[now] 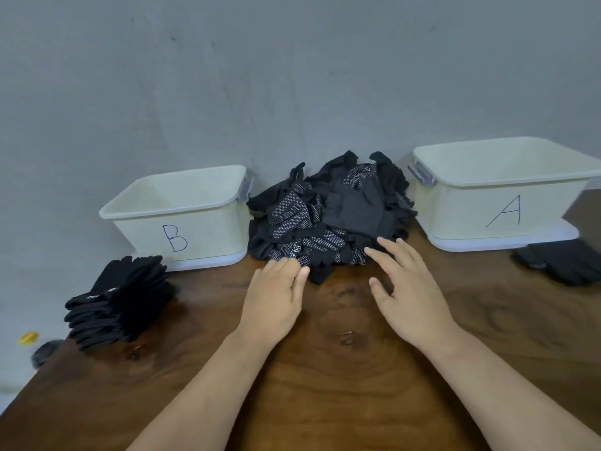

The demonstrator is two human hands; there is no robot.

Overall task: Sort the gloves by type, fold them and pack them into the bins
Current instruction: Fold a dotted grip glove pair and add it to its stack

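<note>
Left grip [276, 297], right grip [409, 294]: both flat, holding nothing, tips touching glove pile [328, 216] between bin B [208, 232] and bin A [461, 209] on surface [325, 369].

Head view, as I log it: wooden table [325, 369] against a grey wall
Item 1: loose pile of black gloves [328, 216], some white-dotted, lying between two cream bins
Item 2: bin B [182, 222] left of the pile, bin A [497, 206] right of it
Item 3: neat stack of black gloves [120, 301] before bin B; I note a smaller dark heap [562, 262] before bin A
Item 4: left hand [273, 297], fingers relaxed, touching the pile's near edge; right hand [406, 288], fingers spread, at its front
</note>
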